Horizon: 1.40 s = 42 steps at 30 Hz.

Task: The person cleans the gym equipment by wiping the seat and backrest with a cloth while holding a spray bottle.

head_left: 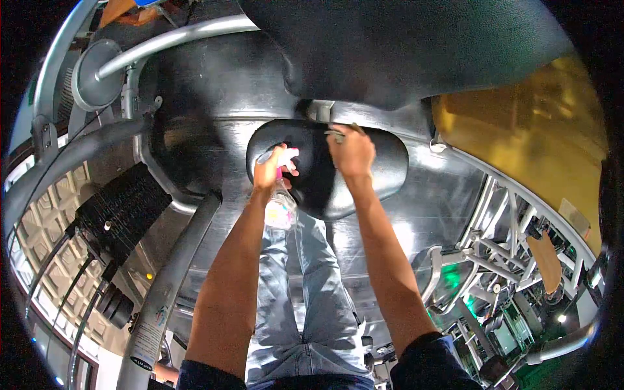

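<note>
My left hand [268,170] is wrapped round the neck of a clear spray bottle [279,211], which has a white and pink trigger head and a coloured pattern on its body. The bottle is over the left part of a black padded seat [309,188]. On the seat's upper right part, my right hand [353,155] is closed, slightly blurred, on a crumpled greyish cloth [335,136]. Most of that cloth is hidden under the fingers.
A large black backrest pad [416,52] rises beyond the seat. Grey metal tubes [172,279] and a black weight stack [123,218] stand at left. A yellow panel [526,130] and more gym frames [500,227] are at right. My jeans-clad legs [305,279] are below.
</note>
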Available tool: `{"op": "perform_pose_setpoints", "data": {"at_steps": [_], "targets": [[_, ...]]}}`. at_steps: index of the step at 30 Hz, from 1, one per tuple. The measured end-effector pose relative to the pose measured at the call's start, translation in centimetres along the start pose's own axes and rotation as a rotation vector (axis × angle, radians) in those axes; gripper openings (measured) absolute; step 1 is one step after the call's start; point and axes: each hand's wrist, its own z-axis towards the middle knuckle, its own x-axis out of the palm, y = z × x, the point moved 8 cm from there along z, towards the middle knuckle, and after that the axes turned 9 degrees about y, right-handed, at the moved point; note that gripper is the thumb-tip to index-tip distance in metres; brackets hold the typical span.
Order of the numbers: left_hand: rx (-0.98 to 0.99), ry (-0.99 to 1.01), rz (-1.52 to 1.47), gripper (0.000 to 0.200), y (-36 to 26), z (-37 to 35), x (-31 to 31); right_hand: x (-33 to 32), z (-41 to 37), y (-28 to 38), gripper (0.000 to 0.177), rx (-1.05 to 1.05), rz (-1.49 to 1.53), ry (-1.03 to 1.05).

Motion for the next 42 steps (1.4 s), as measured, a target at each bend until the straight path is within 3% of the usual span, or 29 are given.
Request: {"op": "perform_pose_setpoints", "data": {"at_steps": [6,8,10,12,15,18,20,24,25,26,30,31,33,36,39,41,42], "targets": [[0.026,0.08,0.023,0.042,-0.3,-0.4,0.2,3.9,0.2,5.8,0.026,-0.394,0.004,0.095],[0.005,0.067,0.049,0.042,-0.3,-0.4,-0.1,2.5,-0.3,5.4,0.026,-0.414,-0.066,0.278],[-0.013,0.069,0.084,0.041,-0.1,-0.5,-0.1,1.6,-0.9,3.7,0.027,-0.441,-0.116,0.255],[0.034,0.032,0.029,0.04,-0.1,-0.4,-0.4,-0.1,-0.7,2.0,0.025,-0.371,-0.167,0.206],[-0.001,0.07,0.081,0.04,0.0,-0.5,-0.1,-1.4,1.2,-0.1,0.021,-0.18,-0.016,0.134],[0.04,0.08,0.077,0.041,-0.5,-0.9,0.1,0.3,2.3,1.9,0.02,-0.131,-0.107,0.022],[0.046,0.094,0.056,0.043,-0.6,-0.9,0.3,3.9,3.8,3.4,0.018,-0.093,-0.102,0.201],[0.039,0.144,0.075,0.043,-0.9,-0.8,0.3,4.9,3.6,9.3,0.023,-0.327,0.016,0.184],[0.027,0.173,0.069,0.044,-1.0,-0.8,0.4,5.5,4.2,9.0,0.024,-0.241,-0.047,0.272],[0.013,0.201,0.06,0.044,-1.0,-0.8,0.5,6.9,5.2,7.4,0.041,-0.169,-0.069,0.283],[0.03,0.106,0.023,0.04,-0.1,-0.1,0.2,1.7,5.1,2.8,0.051,0.153,-0.046,0.192],[0.029,0.105,0.021,0.04,-0.3,-0.2,0.7,1.7,5.6,1.3,0.055,0.254,-0.064,0.264],[0.007,-0.021,0.053,0.036,-0.4,-0.6,0.2,2.2,6.6,1.2,0.056,0.262,-0.111,0.276],[-0.004,-0.004,0.022,0.033,-0.6,-1.0,0.4,3.6,7.1,2.9,0.056,0.222,-0.135,0.27],[0.019,0.007,0.028,0.034,-0.5,-0.9,0.3,6.4,7.7,5.9,0.058,0.148,-0.139,0.42],[0.036,0.022,0.034,0.034,-0.6,-0.9,0.4,7.5,7.7,8.6,0.052,-0.045,-0.124,0.391],[0.051,0.039,0.04,0.034,-0.7,-1.1,0.5,8.1,7.5,9.0,0.052,-0.046,-0.122,0.392]]}}
